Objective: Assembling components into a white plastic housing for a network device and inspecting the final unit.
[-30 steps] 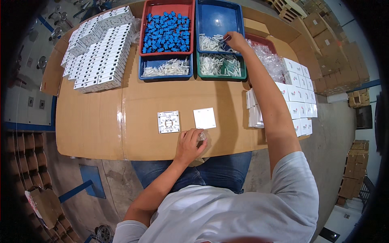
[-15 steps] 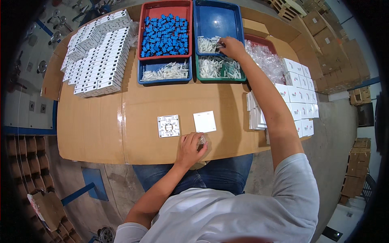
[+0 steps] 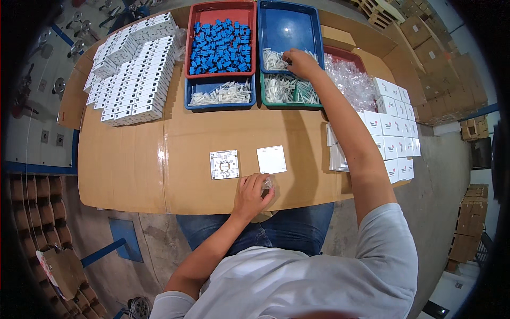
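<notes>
At twelve o'clock from your seat, your right hand point(image 3: 302, 64) is stretched far across the table point(image 3: 127, 159) into the blue tray point(image 3: 289, 26), fingers curled down among the white parts point(image 3: 273, 59) at its near end; whether they have pinched one yet you cannot tell from this angle. Your left hand point(image 3: 251, 194) stays close at six o'clock, by the table's near edge, fingers loosely closed round a small clear bag point(image 3: 267, 183), likely so it is on hand while the other arm reaches. Just beyond it lie two white square pieces side by side: the base point(image 3: 224, 164), its moulded inside facing up, at eleven o'clock of that hand, and the plain cover point(image 3: 271, 159) at one o'clock, apart from each other and open to view. The trays sit in a row at the far edge so each kind of part keeps to itself: blue parts in the red tray point(image 3: 220, 42), white sticks in the small blue tray point(image 3: 220, 94) and the green tray point(image 3: 289, 90). White boxes point(image 3: 133, 69) stack at ten o'clock, more boxes point(image 3: 390, 127) at two o'clock.
</notes>
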Available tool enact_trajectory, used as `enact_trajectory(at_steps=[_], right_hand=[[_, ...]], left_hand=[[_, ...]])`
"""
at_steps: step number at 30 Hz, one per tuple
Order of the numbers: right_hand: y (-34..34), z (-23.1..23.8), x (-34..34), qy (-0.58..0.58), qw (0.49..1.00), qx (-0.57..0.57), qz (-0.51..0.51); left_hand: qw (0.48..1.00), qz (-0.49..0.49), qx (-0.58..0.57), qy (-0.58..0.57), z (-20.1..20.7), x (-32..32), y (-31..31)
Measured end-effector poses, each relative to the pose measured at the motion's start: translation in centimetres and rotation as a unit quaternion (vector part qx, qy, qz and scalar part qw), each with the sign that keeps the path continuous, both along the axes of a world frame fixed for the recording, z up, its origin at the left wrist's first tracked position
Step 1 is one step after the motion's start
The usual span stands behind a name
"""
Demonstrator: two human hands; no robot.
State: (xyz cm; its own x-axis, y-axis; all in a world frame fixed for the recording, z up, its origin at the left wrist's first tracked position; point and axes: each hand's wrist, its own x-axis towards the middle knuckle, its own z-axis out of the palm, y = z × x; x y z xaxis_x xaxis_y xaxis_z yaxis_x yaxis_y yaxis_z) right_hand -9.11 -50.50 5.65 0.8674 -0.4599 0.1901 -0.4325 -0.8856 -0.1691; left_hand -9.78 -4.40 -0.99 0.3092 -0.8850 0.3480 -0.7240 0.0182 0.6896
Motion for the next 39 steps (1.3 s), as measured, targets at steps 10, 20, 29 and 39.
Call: enact_trajectory(at_steps=[10,20,29,39], right_hand=[[-2.2,0.1,-1.4,0.070,0.997,-0.029,-0.004],[-3.0,0.7,-1.2,-0.013,0.998,0.013,-0.068],[-4.1,1.8,-2.5,-0.073,0.990,0.104,-0.065],[1.7,4.5,-5.7,-0.187,0.921,0.322,-0.114]], left_hand=[[1.000,0.002,-0.008,0.002,-0.1,0.0,0.1],[1.000,0.002,-0.002,0.011,-0.4,0.0,0.3],[1.000,-0.001,-0.019,0.011,-0.3,0.0,0.1],[0.999,0.003,-0.033,0.019,0.4,-0.4,0.9]])
